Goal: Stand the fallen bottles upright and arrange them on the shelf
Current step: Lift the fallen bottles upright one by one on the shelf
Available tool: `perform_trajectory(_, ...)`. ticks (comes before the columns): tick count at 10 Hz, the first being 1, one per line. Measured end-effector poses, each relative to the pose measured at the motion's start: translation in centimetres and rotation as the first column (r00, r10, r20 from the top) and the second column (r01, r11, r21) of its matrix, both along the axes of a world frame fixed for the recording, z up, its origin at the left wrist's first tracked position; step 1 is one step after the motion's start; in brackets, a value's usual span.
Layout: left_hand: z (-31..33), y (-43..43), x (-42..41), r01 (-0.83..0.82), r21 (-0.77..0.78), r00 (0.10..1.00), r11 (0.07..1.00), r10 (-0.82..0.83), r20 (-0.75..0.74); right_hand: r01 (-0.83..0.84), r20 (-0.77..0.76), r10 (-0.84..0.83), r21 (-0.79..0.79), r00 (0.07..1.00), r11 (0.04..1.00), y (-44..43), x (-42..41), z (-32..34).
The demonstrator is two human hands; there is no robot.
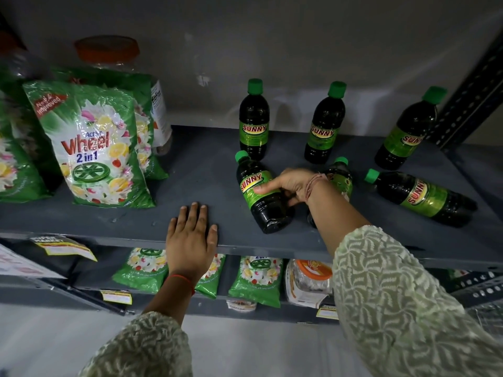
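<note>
Several dark bottles with green caps and green "SUNNY" labels are on the grey shelf point(196, 170). Three stand upright at the back: left point(254, 121), middle point(325, 123), right point(408, 131). A fallen bottle point(260, 191) lies cap toward the back, and my right hand point(291, 185) is closed around its middle. A second fallen bottle point(340, 176) lies just behind my wrist, mostly hidden. A third point(419, 198) lies on its side at the right. My left hand point(192, 235) rests flat on the shelf's front edge, fingers spread, holding nothing.
Green "Wheel" detergent bags point(100, 145) and an orange-lidded jar point(109, 54) fill the shelf's left side. A perforated metal upright point(473, 85) bounds the right. The lower shelf holds more detergent bags point(255, 278) and a jar point(310, 281). Bare shelf lies between the bags and bottles.
</note>
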State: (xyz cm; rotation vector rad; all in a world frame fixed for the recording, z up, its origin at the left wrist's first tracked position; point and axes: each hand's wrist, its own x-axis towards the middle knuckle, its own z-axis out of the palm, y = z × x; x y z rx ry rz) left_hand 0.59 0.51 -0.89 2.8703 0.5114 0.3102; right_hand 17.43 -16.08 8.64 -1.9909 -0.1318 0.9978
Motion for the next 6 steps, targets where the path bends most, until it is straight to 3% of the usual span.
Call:
perform_trajectory(2, -0.2, 0.0, 0.1, -0.003, -0.008, 1.000, 1.000, 0.003, 0.008, 0.159, 0.190, -0.203, 0.221, 0.961, 0.962, -0.1, -0.8, 0.2)
perform_trajectory(4, -0.5, 0.2, 0.1, -0.003, -0.007, 1.000, 1.000, 0.003, 0.008, 0.239, 0.483, -0.395, 0.352, 0.782, 0.905, 0.6, -1.3, -1.0)
perform_trajectory(6, -0.5, 0.1, 0.1, 0.000, -0.008, 1.000, 1.000, 0.000, 0.015, 0.320, 0.600, -0.485, 0.366, 0.637, 0.874, 1.6, -3.2, -3.3)
